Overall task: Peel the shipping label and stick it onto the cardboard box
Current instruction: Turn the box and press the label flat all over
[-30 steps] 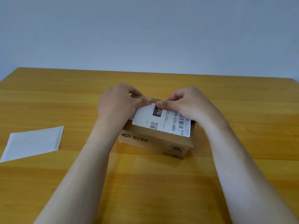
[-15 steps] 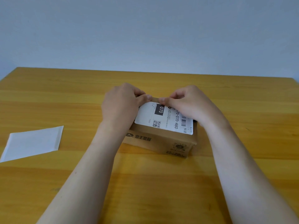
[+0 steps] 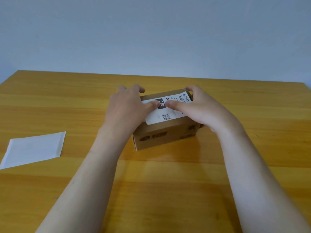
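A: Where is the label (image 3: pixel 165 109)?
B: On top of the box (image 3: pixel 165 137), its long side running left to right along the lid. Both thumbs press its middle, tips nearly touching; the unsmoothed ends lie outward from each.
A: And the grip?
B: The left hand (image 3: pixel 125 108) and right hand (image 3: pixel 196 109) are spread and clasp the box, pinching nothing.
A: Anything unclear?
B: The hands hide the label's ends and the box's side walls. The backing sheet (image 3: pixel 33 149) lies well apart, left, on the table (image 3: pixel 168 190).
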The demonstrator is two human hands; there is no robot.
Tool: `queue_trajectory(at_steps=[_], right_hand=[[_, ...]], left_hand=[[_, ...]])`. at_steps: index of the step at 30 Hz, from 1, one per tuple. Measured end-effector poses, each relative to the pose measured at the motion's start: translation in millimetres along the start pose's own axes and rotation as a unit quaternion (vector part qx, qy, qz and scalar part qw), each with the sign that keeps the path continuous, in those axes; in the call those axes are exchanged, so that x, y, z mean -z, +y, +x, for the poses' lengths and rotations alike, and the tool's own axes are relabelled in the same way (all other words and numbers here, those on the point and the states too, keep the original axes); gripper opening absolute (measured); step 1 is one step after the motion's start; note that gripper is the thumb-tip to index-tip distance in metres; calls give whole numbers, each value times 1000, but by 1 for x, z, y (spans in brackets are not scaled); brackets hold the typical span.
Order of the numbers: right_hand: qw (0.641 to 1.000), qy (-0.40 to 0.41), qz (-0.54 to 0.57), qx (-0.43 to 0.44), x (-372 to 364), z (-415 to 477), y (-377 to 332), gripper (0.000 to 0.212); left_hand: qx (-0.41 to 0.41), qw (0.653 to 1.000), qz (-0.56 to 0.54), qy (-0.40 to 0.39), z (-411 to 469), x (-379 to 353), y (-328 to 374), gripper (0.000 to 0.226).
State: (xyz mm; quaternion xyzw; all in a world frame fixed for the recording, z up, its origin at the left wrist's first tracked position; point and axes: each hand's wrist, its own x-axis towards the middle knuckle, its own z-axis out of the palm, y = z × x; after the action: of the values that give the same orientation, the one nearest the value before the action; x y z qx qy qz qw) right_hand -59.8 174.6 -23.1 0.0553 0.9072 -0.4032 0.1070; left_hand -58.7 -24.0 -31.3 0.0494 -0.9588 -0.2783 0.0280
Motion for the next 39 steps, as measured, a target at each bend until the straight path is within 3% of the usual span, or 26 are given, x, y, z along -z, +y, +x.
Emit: queue_trajectory(at_steps=[9, 16, 24, 30, 39], right_hand=[[998, 4, -59, -22, 5, -5, 2, 86], [999, -42, 29, 1, 6, 1, 4, 64], [997, -67, 39, 22, 6, 4, 10, 72], [999, -38, 29, 27, -1, 8, 11, 94], [999, -30, 29, 23, -3, 4, 8, 71]], left_hand=[[21, 997, 14, -74, -9, 3, 10, 50], [7, 979, -62, -195, -9, 3, 9, 48], [21, 981, -38, -188, -6, 7, 7, 50], [28, 987, -18, -156, -5, 3, 8, 66], [29, 992, 50, -110, -4, -2, 8, 76]])
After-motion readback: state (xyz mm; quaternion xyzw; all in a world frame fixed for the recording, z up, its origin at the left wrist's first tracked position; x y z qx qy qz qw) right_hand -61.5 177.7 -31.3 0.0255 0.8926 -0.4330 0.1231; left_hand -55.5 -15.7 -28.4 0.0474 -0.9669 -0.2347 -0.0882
